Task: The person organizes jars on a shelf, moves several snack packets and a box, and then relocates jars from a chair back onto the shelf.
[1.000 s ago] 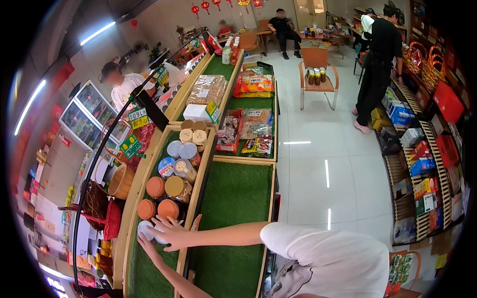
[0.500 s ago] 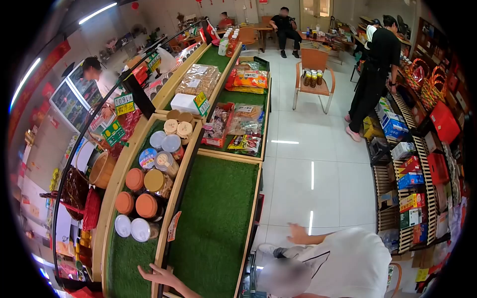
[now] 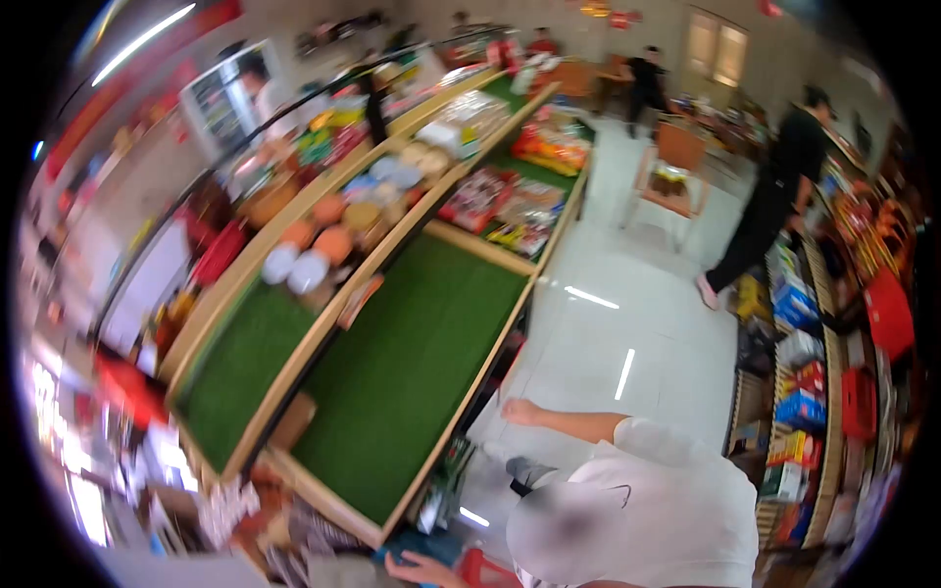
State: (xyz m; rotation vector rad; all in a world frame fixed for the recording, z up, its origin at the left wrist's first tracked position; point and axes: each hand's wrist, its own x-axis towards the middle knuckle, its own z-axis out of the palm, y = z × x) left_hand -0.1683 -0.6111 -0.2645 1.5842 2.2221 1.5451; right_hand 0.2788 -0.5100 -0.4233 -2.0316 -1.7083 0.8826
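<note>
My left hand is at the bottom edge, fingers apart and holding nothing, beside a red object that is partly cut off. My right hand hangs over the floor to the right of the display stand, its arm coming from a white sleeve. Motion smears its fingers, and I see nothing held in it. Closest to both hands is the wooden stand with a green turf-lined tray. On its upper tier several lidded jars stand together.
Bagged snacks fill the stand's far section. Slatted shelves with boxes line the right side, where a person in black stands. A chair holding jars is on the tiled floor. Other people are farther back.
The view has tilted and shifted, showing the stand's near end. My left hand has left the upper tier's edge for a spot beyond that end. My right hand's fingers, spread before, are now blurred.
</note>
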